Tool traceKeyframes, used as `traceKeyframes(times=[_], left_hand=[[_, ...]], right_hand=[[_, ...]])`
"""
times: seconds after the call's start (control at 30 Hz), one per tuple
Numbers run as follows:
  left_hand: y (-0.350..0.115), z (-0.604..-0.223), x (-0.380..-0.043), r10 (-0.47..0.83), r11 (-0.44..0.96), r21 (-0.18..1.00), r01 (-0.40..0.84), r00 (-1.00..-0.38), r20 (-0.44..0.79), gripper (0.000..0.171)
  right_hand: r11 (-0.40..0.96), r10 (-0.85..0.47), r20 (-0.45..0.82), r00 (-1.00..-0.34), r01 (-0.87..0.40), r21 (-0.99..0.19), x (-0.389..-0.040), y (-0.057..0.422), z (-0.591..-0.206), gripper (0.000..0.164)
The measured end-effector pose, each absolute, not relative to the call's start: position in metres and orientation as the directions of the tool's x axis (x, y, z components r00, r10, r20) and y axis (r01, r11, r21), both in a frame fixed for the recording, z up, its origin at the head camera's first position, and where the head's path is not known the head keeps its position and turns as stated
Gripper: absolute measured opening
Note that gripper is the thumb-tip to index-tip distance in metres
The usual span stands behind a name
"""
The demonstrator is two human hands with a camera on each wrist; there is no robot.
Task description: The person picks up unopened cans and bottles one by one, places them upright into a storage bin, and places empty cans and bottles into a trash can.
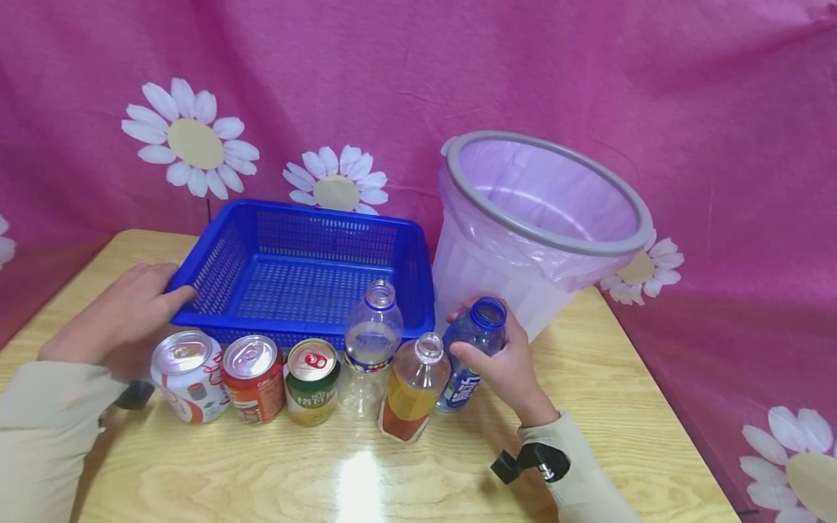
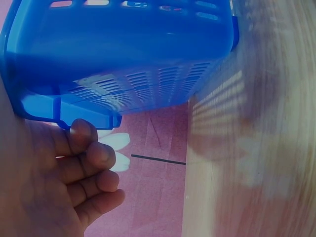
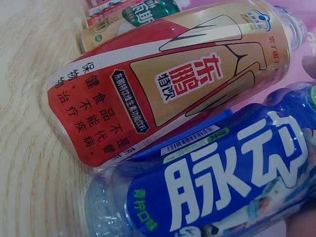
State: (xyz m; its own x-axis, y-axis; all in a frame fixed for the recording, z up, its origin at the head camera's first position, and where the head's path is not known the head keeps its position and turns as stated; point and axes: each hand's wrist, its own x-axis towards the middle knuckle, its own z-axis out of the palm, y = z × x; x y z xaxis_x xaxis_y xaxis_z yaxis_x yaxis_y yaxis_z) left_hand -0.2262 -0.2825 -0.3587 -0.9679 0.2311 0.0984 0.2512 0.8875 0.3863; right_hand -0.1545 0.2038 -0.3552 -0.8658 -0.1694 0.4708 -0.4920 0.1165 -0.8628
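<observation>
My left hand (image 1: pixel 140 301) grips the left rim of a blue plastic basket (image 1: pixel 261 324), thumb over the edge. Its curled fingertips (image 2: pixel 101 154) show under the rim in the left wrist view. Around a blue-tinted drink bottle (image 1: pixel 461 385) with no cap, my right hand (image 1: pixel 506 363) closes its thumb and fingers. That bottle stands at the right end of a row, its blue label (image 3: pixel 232 173) large in the right wrist view. Right beside it are a capless bottle with a gold and red label (image 1: pixel 407 399) and a clear capless bottle (image 1: pixel 373 338).
Left of the bottles stand a green and gold can (image 1: pixel 312 385), a red can (image 1: pixel 253 381) and a white can (image 1: pixel 191 378), all in front of the basket. A bin (image 1: pixel 549 236) with a grey rim and a plastic liner stands back right. A pink flowered cloth (image 1: pixel 405 94) hangs behind the wooden table (image 1: pixel 261 472).
</observation>
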Motion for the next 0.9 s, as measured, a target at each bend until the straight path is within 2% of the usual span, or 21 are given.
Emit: traceKeyframes(times=[0.33,0.6,0.9], left_hand=[[-0.2831,-0.3593,-0.2262,0.236,0.891,0.371,0.261,-0.965,0.113,0.048],[-0.2829,-0.3620,-0.2265,0.248,0.889,0.360,0.281,-0.959,0.137,0.041],[-0.2829,-0.3609,-0.2254,0.237,0.890,0.369,0.266,-0.964,0.122,0.047]], right_hand=[[0.170,-0.196,0.410,-0.891,-0.443,-0.880,-0.1530,0.2065,-0.3507,0.060],[0.202,-0.198,0.410,-0.890,-0.446,-0.872,-0.1540,0.2069,-0.3508,0.058],[0.225,-0.214,0.433,-0.876,-0.475,-0.851,-0.1551,0.2082,-0.3453,0.056]])
